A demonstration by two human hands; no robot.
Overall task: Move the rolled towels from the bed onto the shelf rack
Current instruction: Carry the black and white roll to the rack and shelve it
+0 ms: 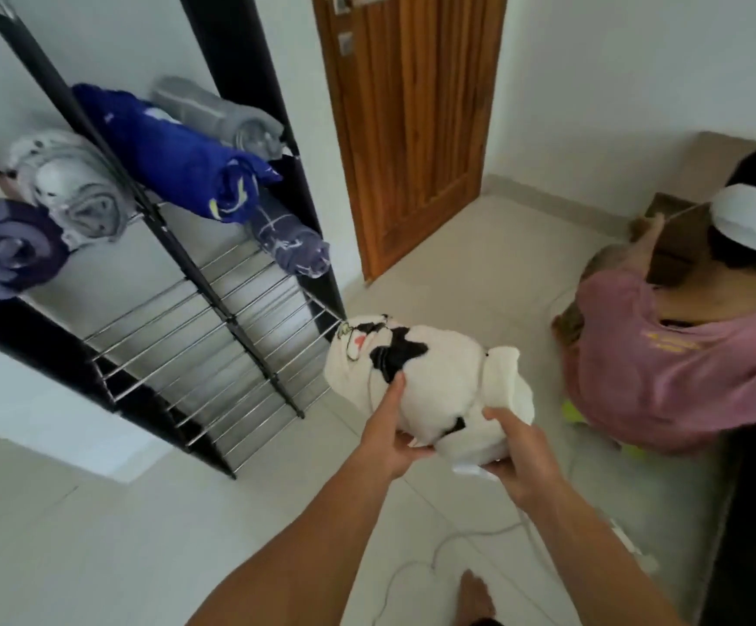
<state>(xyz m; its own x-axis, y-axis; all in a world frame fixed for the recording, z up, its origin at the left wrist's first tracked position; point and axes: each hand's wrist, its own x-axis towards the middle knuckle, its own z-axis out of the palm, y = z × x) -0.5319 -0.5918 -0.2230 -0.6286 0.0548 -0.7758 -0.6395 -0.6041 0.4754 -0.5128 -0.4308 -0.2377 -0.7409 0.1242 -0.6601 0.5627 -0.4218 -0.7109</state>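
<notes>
Holding a white rolled towel with black patches in both hands, I am keeping it in the air above the tiled floor, just right of the shelf rack. My left hand is cupping its underside, thumb pressing into the fabric; my right hand is closing around the loose near end. Five rolled towels are lying on the rack's upper tiers: purple, pale grey, blue, grey and dark patterned. A second person in a pink shirt is crouching by the wooden door.
</notes>
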